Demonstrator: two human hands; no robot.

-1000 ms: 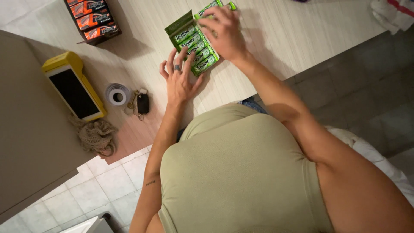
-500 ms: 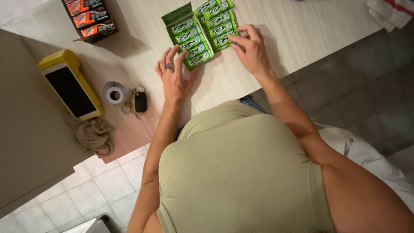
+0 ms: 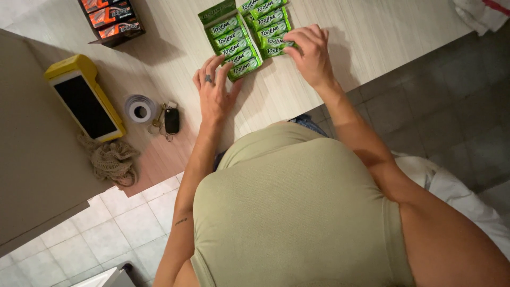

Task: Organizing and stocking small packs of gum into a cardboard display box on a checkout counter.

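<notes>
Two green display boxes of gum packs (image 3: 249, 32) lying side by side on the pale worktop (image 3: 372, 37), far from the body, packs stacked in rows inside each. Left hand (image 3: 215, 93) flat on the worktop at the near corner of the left box, fingers (image 3: 210, 66) spread and loosely open, tips touching the box edge, nothing gripped, a ring on one finger. Right hand (image 3: 311, 50) on the near right corner of the right box, fingers curled down onto a green pack there, pinching its end; how firmly, hard to tell. Further left, a black key fob (image 3: 171, 120) just beside a small roll of white tape (image 3: 139, 109). Left again, a yellow card terminal (image 3: 85, 98) with a dark screen, and near it a bundle of beige netting (image 3: 111, 162). Far left corner, a dark box of orange packs (image 3: 111, 18). Far right, a white cloth (image 3: 483, 13) at the edge.
</notes>
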